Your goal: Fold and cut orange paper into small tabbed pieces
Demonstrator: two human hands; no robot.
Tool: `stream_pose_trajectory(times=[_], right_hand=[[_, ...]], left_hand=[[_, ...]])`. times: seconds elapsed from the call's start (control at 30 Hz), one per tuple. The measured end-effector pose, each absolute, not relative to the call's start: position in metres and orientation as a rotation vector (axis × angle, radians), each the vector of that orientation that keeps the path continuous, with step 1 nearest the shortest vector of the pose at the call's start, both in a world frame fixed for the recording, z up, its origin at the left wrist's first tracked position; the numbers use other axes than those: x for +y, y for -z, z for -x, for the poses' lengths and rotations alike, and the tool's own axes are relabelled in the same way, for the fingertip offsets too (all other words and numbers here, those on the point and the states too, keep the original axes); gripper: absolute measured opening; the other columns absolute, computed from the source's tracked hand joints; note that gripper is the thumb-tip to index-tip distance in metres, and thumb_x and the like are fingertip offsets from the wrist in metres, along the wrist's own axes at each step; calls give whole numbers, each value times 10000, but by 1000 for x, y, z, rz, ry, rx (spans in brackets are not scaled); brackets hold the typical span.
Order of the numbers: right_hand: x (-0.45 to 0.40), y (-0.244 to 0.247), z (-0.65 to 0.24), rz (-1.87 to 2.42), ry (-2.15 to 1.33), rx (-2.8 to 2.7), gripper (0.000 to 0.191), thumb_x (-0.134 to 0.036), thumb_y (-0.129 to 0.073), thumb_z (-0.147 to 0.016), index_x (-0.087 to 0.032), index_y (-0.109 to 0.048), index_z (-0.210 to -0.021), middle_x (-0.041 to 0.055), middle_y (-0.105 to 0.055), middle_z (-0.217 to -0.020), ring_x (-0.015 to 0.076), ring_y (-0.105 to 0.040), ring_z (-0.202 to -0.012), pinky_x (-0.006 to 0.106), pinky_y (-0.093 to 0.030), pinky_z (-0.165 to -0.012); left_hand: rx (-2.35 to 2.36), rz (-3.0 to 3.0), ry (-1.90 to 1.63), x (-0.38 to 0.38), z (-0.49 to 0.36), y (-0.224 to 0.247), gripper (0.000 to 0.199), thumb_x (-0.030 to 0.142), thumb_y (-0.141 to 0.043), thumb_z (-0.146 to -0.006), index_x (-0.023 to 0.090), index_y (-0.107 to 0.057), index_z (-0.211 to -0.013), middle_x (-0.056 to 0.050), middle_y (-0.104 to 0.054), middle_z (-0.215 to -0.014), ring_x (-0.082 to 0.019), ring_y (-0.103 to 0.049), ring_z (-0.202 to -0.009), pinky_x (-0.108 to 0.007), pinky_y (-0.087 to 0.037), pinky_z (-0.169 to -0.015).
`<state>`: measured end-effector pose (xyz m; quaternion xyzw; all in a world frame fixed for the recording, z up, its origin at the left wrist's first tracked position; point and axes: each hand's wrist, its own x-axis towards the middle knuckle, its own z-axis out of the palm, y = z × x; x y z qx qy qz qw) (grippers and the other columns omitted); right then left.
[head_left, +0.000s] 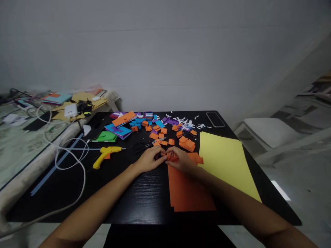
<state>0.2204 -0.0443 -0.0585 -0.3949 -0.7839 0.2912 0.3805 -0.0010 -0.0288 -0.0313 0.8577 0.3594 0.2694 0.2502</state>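
Observation:
Both of my hands meet over the middle of the black table around a small folded orange paper piece (172, 157). My left hand (150, 159) pinches its left end between thumb and fingers. Curled over the same piece from the right is my right hand (181, 160), which partly hides it. Under my right hand and forearm lie orange paper sheets (191, 193). Another small orange folded piece (199, 159) rests just right of that hand. Beyond my fingers are several little orange folded pieces (163, 131) and a stack of orange paper pieces (187, 144).
A yellow glue gun (106, 154) and dark-handled scissors (141, 147) lie to the left, near a white cable (84, 175). Large yellow sheets (224, 158) cover the right side, below a phone (215, 119). White paper scraps (184, 122) and coloured folded paper (119, 131) sit farther back.

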Motion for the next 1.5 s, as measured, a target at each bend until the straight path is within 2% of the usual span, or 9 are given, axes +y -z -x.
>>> stream_pose_trajectory(times=[0.1,0.27,0.4,0.53,0.73,1.03,1.5], right_hand=[[-41,58,-220,1033,-871,-1959,310,-216,-842,-787,-218,-640,-1023,20,-688,-920,198,-648,-833,326,-518,-773],[-35,66,-222,1024,-981,-1838,431,-431,-890,-747,-217,-662,-1045,35,-701,-965,201,-651,-872,324,-522,-783],[-33,69,-224,1082,-1018,-1788,514,-509,-864,-753,-209,-668,-1122,38,-691,-941,177,-620,-778,281,-481,-647],[-33,64,-226,1115,-1036,-1771,409,-502,-808,-803,-194,-687,-1043,41,-704,-926,150,-579,-704,271,-456,-611],[-34,59,-226,1142,-1035,-1803,300,-475,-792,-815,-196,-704,-883,-12,-634,-734,123,-483,-599,243,-385,-537],[-33,59,-226,1145,-1010,-1794,288,-432,-779,-805,-192,-712,-950,-17,-590,-725,127,-440,-596,253,-358,-545],[-33,60,-225,1149,-1008,-1787,335,-503,-798,-806,-212,-714,-949,-45,-494,-624,130,-428,-562,249,-345,-507]], left_hand=[[954,-2300,-721,-27,0,33,229,400,-601,-987,192,-668,-917,-6,-630,-819,-136,-568,-686,-251,-437,-655],[993,-2241,-743,-27,0,33,226,360,-558,-997,183,-626,-874,8,-600,-756,-128,-540,-654,-235,-399,-610],[1016,-2215,-752,-27,1,33,216,330,-541,-992,183,-590,-842,23,-582,-709,-121,-519,-626,-232,-379,-605],[1004,-2213,-718,-28,0,32,229,338,-553,-983,179,-606,-826,29,-590,-677,-113,-514,-596,-227,-370,-592],[960,-2246,-644,-26,1,32,275,369,-560,-985,171,-678,-834,13,-607,-675,-121,-540,-614,-231,-367,-595],[977,-2274,-637,-26,1,31,301,360,-507,-1013,168,-663,-840,-7,-647,-727,-138,-572,-668,-246,-390,-647],[987,-2245,-635,-25,1,32,313,383,-525,-996,171,-674,-820,7,-624,-688,-129,-546,-633,-239,-374,-612]])
